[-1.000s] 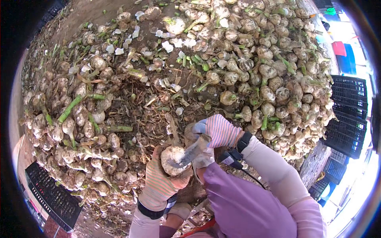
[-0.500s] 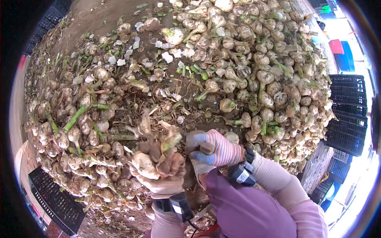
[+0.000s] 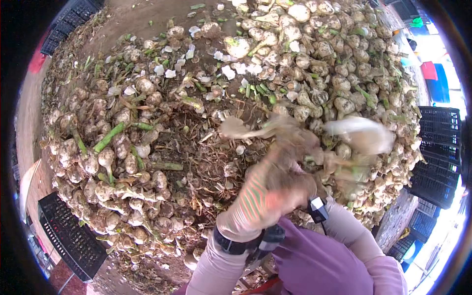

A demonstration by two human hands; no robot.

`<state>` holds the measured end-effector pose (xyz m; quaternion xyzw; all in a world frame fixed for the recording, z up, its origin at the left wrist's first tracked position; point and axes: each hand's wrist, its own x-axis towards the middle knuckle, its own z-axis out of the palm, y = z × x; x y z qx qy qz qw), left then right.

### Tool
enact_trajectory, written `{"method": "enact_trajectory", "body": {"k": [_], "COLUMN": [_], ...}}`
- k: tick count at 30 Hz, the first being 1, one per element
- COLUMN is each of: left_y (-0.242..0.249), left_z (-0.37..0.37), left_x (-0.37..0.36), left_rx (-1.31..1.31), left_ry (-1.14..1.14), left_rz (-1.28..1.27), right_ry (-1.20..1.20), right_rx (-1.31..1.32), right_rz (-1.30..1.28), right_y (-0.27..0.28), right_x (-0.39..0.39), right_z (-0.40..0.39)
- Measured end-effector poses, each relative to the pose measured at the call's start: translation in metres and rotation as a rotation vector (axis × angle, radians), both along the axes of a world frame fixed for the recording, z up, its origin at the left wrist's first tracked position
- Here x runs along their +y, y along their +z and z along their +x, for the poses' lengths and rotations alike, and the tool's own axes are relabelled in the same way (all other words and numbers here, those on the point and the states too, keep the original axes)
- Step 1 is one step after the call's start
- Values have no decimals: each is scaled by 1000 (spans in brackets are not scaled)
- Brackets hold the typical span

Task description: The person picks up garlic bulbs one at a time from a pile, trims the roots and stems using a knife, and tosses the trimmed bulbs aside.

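Note:
My left hand, in a striped glove, reaches across my body to the right. Its fingers are smeared by motion, so their grip does not show. Behind it and partly covered is my right hand, also blurred, with its fingers hidden. Beyond both hands a pale garlic bulb streaks in the air over the right side of the pile. Brownish blurred husk or leaf scraps trail above my left hand. Under and around the hands spreads a large heap of soiled garlic, many bulbs with stem stubs.
Black plastic crates stand at the right, lower left and upper left. Cut green stems lie among the garlic on the left. White skin flakes litter the ground ahead. A blue container is at far right.
My left hand has swung rightward in front of my right hand. The garlic bulb formerly in my left hand is no longer seen there; a blurred bulb appears farther right. The view has shifted slightly.

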<state>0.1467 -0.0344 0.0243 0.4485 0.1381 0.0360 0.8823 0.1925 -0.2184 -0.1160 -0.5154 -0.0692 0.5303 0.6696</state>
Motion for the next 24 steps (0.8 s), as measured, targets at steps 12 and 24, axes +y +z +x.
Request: {"method": "enact_trajectory", "body": {"k": [12,24], "left_y": [-150,-48], "left_z": [31,-94], "left_x": [165,43], "left_rx": [417,403], "left_ry": [159,2], "left_rz": [122,185], "right_ry": [-30,580], "right_rx": [-106,-854], "right_rz": [-364,-488], "right_y": [65,71], "right_x": [52,65], "right_z": [14,32]}}
